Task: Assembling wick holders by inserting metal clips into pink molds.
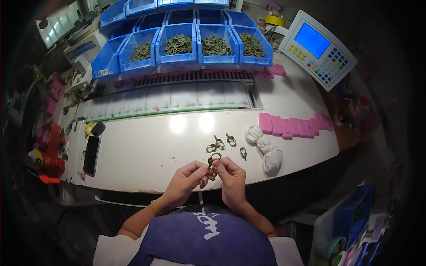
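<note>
Over the near edge of the white table, my right hand [230, 176] pinches a dark green ring [216, 155] between thumb and fingers. My left hand [188, 176] is closed, thumb against index finger, at the lower left side of the same ring; my fingertips hide that part. Just beyond my hands lie several similar dark green rings with small stems: a pair close together [218, 143], one ring [230, 140] further right, and another ring [243, 153] nearest the white cloth.
A knotted white cloth [270, 156] lies right, before a row of pink blocks [290, 127]. Blue bins [177, 58] with green pieces stand at the back. A keypad console [317, 48] is back right. A black phone [92, 155] lies left, near a red bottle [44, 164].
</note>
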Available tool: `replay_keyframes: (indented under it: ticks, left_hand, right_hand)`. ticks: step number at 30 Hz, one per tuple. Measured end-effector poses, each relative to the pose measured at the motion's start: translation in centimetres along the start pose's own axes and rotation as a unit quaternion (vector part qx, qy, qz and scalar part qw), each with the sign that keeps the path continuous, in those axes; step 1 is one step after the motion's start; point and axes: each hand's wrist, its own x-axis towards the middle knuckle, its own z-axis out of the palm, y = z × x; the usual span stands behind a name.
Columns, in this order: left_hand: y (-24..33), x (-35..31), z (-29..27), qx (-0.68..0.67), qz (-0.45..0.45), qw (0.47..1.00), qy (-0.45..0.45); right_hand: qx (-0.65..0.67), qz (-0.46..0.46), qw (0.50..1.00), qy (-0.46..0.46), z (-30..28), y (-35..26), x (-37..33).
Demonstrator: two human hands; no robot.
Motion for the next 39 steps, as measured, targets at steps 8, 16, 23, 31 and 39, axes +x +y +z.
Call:
replay_keyframes:
  ticks: [8, 16, 23, 31, 39]
  left_hand:
    - [-0.2, 0.3, 0.0, 0.309, 0.205, 0.926, 0.072]
    - [-0.3, 0.1, -0.5, 0.315, 0.212, 0.92, 0.095]
    - [0.9, -0.5, 0.4, 0.327, 0.222, 0.915, 0.089]
    - [0.6, 0.0, 1.2, 0.341, 0.289, 0.885, 0.129]
    - [0.5, 0.1, 1.3, 0.328, 0.337, 0.869, 0.156]
  right_hand:
    - [-0.248, -0.231, 0.941, -0.002, -0.5, 0.6, 0.6]
    - [-0.418, -0.393, 0.819, 0.0, -0.5, -1.2, 1.2]
    - [-0.466, -0.449, 0.762, 0.019, -0.4, -1.3, 1.2]
    - [-0.51, -0.517, 0.686, 0.035, -0.4, -0.6, 1.0]
    - [-0.482, -0.499, 0.72, -0.003, -0.3, -0.1, 1.2]
